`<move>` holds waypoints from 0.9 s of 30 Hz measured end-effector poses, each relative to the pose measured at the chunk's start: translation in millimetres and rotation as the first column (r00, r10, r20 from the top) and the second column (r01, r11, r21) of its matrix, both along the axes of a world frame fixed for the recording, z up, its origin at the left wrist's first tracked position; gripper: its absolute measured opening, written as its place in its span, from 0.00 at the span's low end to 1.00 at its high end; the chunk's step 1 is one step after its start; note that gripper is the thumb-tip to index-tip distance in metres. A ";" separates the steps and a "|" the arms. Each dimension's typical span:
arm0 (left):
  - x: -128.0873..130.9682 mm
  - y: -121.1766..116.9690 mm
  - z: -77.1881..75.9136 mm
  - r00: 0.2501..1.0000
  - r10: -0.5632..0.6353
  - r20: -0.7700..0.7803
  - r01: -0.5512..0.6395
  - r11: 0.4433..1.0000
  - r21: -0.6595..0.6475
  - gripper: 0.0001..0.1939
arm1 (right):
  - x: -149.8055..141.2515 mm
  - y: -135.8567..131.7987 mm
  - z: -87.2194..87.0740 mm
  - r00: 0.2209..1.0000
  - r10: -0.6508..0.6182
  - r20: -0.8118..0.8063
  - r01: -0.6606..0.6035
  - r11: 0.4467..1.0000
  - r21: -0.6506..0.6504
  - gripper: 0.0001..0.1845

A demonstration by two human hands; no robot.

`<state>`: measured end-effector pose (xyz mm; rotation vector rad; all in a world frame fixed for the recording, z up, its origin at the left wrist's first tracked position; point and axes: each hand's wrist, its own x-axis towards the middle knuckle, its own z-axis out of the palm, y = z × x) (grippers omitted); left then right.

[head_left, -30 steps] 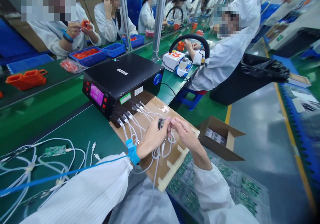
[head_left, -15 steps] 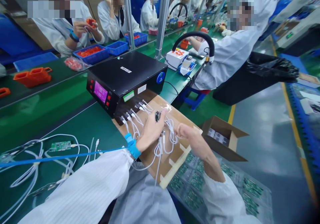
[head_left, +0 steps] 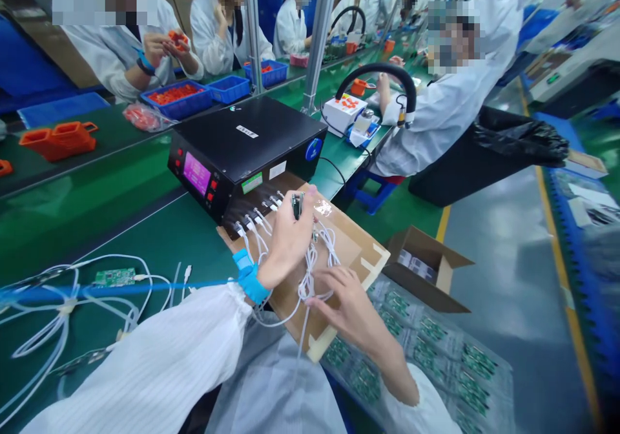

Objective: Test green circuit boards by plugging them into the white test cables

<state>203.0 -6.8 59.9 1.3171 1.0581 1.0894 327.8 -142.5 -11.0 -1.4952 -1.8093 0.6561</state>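
Observation:
My left hand (head_left: 293,227), with a blue strap at the wrist, is closed round a small dark circuit board (head_left: 297,206) whose edge shows between thumb and fingers. White cables (head_left: 307,285) hang in loops below that hand, over a brown cardboard sheet (head_left: 358,234). My right hand (head_left: 346,298) is at the lower loops, thumb and fingers apart; whether the fingertips touch the cable is unclear. Just beyond is a black test box (head_left: 252,137) with a lit pink screen (head_left: 197,174) and several white plugs (head_left: 259,217) along its side.
At left, more cables (head_left: 65,308) and a green circuit board (head_left: 115,277) lie on the green bench. Clear trays of boards (head_left: 431,350) are below right, beside an open carton (head_left: 426,269). A black bin (head_left: 450,156) and co-workers stand or sit beyond, with blue baskets (head_left: 179,108).
My right hand has moved left and opened from a closed pose, coming to the cable loops. My left hand has shifted slightly up and left with the circuit board.

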 end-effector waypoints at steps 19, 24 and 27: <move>-20.5 -29.7 6.6 0.988 -0.046 0.148 0.087 0.956 -0.281 0.29 | -8.7 -8.9 41.4 -0.467 0.431 -0.772 0.097 0.893 0.439 0.44; -20.5 -39.7 10.0 0.978 -0.098 0.182 0.145 0.953 -0.265 0.31 | -9.6 -17.0 45.7 -0.996 0.059 -0.063 -0.001 0.724 0.690 0.34; -21.8 -43.9 13.6 0.973 -0.116 0.200 0.168 0.949 -0.266 0.31 | -7.9 -20.0 42.8 -0.999 -0.054 0.006 -0.033 0.695 0.718 0.31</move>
